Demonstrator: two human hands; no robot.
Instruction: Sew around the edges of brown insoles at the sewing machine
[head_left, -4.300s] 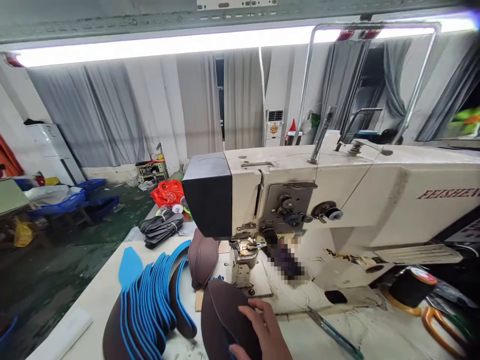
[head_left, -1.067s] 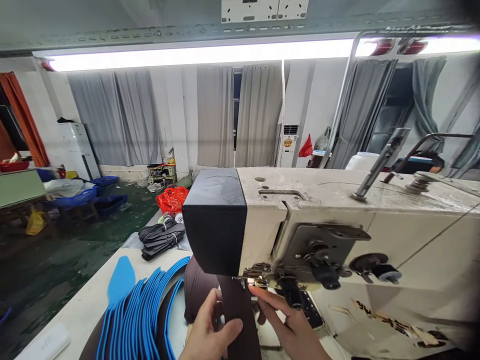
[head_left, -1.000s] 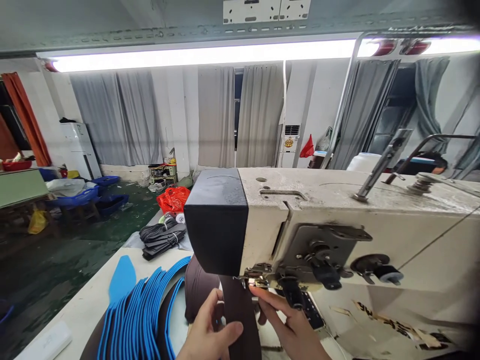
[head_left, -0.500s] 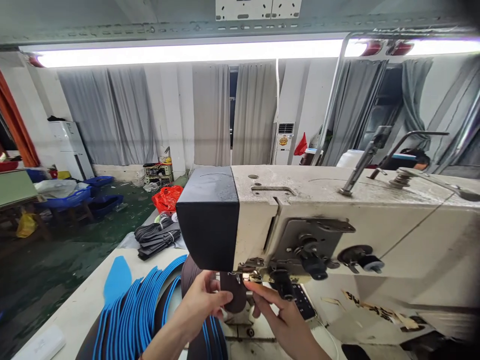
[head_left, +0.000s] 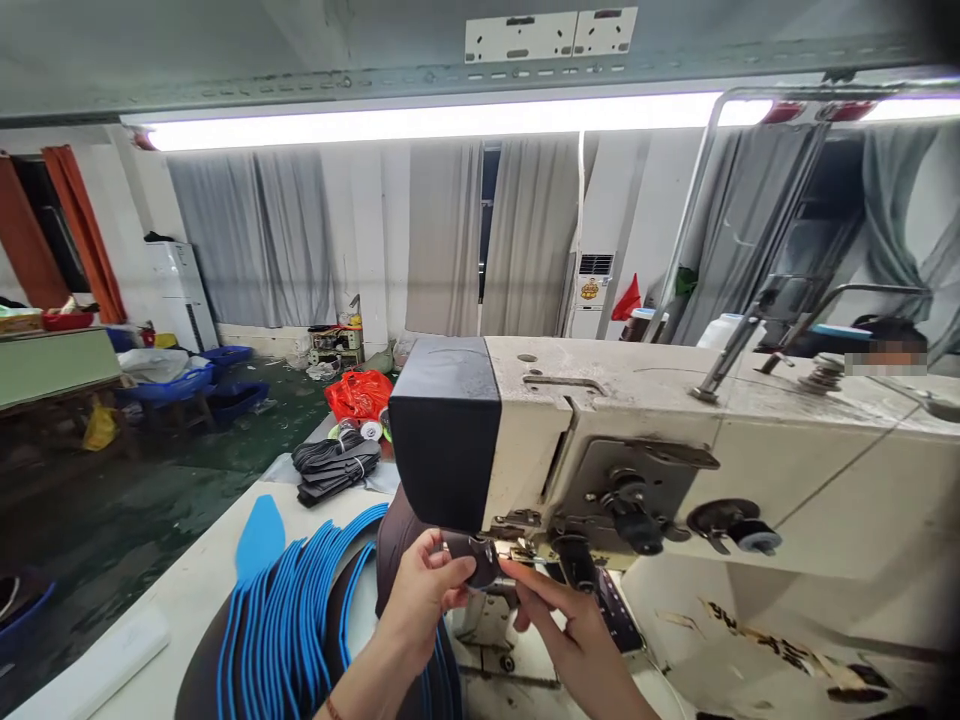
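Note:
My left hand pinches the left side of a dark brown flat piece under the head of a sewing machine. At the right edge of that piece is my right hand, its index finger stretched towards the needle area and the other fingers loosely curled. The needle and presser parts are small and partly covered. To the left, many blue-edged dark pieces stand fanned out on the table, with a blue pointed piece at their far end.
Black bundled strips and a red plastic bag lie behind the fanned pieces. A white object is at the table's left edge. A dark panel stands right of the needle. Part of a person's head shows behind the machine.
The view has swung left, so things appear further right. The brown piece has turned and its lower end has risen, with my left hand still gripping it. My right hand stays beside the needle.

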